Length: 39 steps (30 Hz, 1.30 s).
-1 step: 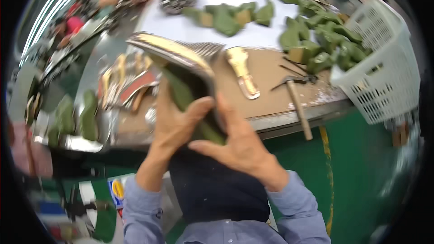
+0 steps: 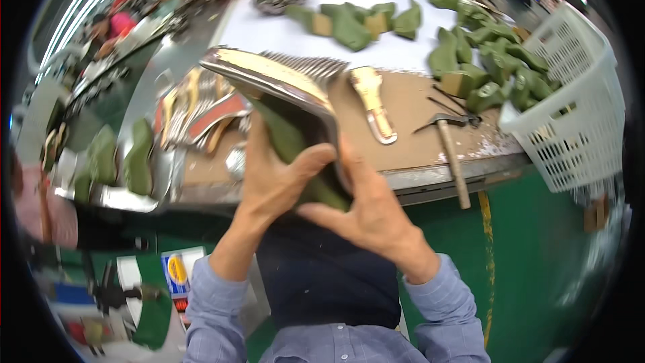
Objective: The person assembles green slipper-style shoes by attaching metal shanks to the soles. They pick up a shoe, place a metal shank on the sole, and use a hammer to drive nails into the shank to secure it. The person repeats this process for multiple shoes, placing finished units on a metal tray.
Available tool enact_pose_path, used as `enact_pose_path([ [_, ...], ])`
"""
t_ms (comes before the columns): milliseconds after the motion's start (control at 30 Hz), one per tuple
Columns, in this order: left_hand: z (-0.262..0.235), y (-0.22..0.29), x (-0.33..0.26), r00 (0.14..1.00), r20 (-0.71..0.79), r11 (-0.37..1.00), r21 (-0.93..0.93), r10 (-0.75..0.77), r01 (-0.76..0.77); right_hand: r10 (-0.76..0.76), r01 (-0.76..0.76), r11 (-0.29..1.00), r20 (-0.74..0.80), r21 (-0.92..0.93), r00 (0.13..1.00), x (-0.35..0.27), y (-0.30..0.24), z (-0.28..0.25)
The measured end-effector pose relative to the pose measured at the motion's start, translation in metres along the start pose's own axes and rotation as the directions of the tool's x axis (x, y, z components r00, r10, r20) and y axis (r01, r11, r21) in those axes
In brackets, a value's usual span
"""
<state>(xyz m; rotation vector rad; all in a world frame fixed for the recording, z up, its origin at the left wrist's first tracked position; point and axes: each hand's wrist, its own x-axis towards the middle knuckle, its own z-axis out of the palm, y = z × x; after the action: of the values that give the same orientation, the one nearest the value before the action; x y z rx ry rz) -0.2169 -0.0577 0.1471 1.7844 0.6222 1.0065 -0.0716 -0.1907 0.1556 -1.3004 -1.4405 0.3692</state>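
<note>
1. Two hands hold one green shoe form with a shiny gold shoe upper (image 2: pixel 282 104) pulled over it, up in front of the person's chest, just above the near edge of the workbench (image 2: pixel 416 141).
2. The left hand (image 2: pixel 272 178) wraps around the form from the left side, thumb pressed on the green part.
3. The right hand (image 2: pixel 366 205) grips it from below and from the right, fingers curled tight on it.
4. A hammer (image 2: pixel 449 144) lies on the bench to the right.
5. A gold insole piece (image 2: pixel 373 101) lies flat just behind the shoe.
6. Many green shoe forms (image 2: pixel 484 60) sit farther back.
7. A white basket (image 2: pixel 574 101) stands at the right end, touching some of them.
</note>
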Motion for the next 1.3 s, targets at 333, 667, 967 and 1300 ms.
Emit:
enact_pose_path([
  [333,-0.017,-0.039,-0.084,0.772,-0.426,0.62,-0.783,-0.472,-0.053,-0.012,0.227,0.86,0.426,-0.457,0.905,-0.026,0.041,0.021],
  [667,-0.08,-0.052,-0.015,0.974,-0.036,0.827,0.521,-0.223,0.209,-0.061,0.296,0.824,0.445,-0.482,0.894,-0.036,0.055,0.038],
  [967,-0.067,-0.094,0.024,0.903,0.075,0.586,0.783,-0.423,0.209,-0.08,0.275,0.837,0.391,-0.474,0.917,-0.036,0.055,0.039],
  [1300,-0.073,-0.086,0.021,0.958,0.131,0.753,0.649,-0.255,0.112,-0.069,0.258,0.84,0.378,-0.478,0.923,-0.039,0.054,0.037],
])
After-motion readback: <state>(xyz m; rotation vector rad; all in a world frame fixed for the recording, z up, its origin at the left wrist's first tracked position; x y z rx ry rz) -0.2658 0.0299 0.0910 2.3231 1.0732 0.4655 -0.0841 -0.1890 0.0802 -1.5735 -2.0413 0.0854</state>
